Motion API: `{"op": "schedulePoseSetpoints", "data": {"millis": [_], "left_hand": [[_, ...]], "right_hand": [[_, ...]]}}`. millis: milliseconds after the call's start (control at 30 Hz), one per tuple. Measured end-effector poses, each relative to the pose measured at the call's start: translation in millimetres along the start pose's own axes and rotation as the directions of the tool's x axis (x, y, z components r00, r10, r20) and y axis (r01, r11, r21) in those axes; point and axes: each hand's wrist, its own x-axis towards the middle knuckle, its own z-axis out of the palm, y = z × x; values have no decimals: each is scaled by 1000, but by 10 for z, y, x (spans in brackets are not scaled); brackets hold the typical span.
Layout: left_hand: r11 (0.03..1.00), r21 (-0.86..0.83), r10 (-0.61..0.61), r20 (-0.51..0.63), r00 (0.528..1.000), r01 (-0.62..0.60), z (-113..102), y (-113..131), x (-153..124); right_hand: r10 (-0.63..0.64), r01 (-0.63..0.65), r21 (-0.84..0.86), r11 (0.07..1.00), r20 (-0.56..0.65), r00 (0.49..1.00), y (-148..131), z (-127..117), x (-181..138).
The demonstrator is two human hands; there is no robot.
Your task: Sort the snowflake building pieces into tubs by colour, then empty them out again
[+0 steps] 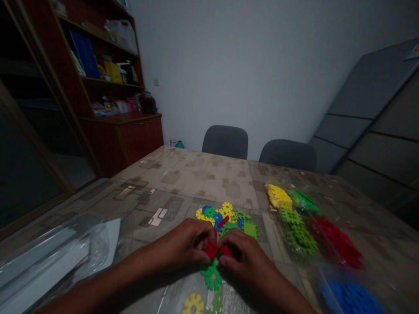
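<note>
My left hand (183,246) and my right hand (244,257) meet over the patterned table (196,179), each with fingers pinched on small red plastic pieces (216,250) held together between them. Just beyond the fingers lies a cluster of flat interlocking pieces (225,216) in yellow, blue, green and red. A green gear-shaped piece (212,277) sits right under the hands, and a yellow one (194,303) lies nearer me.
Clear bags of sorted pieces lie to the right: yellow (278,196), green (299,233), red (340,244), blue (352,298). A clear plastic sleeve with white paper (65,250) lies at the left. Two grey chairs (225,140) stand behind the table, a red cabinet (127,135) at far left.
</note>
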Motion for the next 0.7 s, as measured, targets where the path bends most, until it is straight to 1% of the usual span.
{"op": "schedulePoseSetpoints", "data": {"millis": [67, 133, 200, 267, 367, 433, 500, 533, 567, 600, 667, 700], "left_hand": [[1000, -11, 11, 6, 1000, -11, 23, 4, -2], [998, 31, 53, 21, 998, -54, 41, -5, -2], [989, 99, 111, 30, 993, -114, 54, -22, 0], [973, 163, 159, 30, 987, -162, 54, -32, -4], [959, 208, 189, 28, 982, -190, 6, -7, -28], [959, 225, 170, 28, 985, -172, -54, 30, -55], [958, 244, 151, 25, 988, -152, -117, 66, -81], [955, 255, 150, 25, 988, -151, -143, 80, -92], [951, 265, 158, 28, 987, -159, -164, 92, -99], [947, 273, 168, 30, 985, -169, -179, 100, -102], [942, 281, 180, 41, 983, -184, -194, 110, -100], [941, 285, 177, 46, 983, -183, -195, 110, -96]], "right_hand": [[8, -6, 76, 997, -25, 1000, 19, 99, 6], [51, -43, 146, 988, -53, 997, 41, 176, 10], [93, -80, 172, 982, -70, 993, 42, 219, 15], [102, -92, 120, 989, -81, 992, 13, 212, 24], [64, -75, -76, 994, -134, 989, -69, 56, 23], [32, -79, -221, 972, -208, 978, -121, -183, -7], [7, -118, -343, 932, -309, 951, -135, -535, -75], [19, -165, -389, 906, -352, 936, -115, -744, -125], [21, -225, -427, 876, -431, 902, -71, -965, -186], [45, -288, -457, 842, -473, 880, -1, -1190, -257], [108, -435, -500, 749, -556, 824, 211, -1610, -427], [161, -505, -506, 699, -576, 801, 346, -1787, -521]]}}
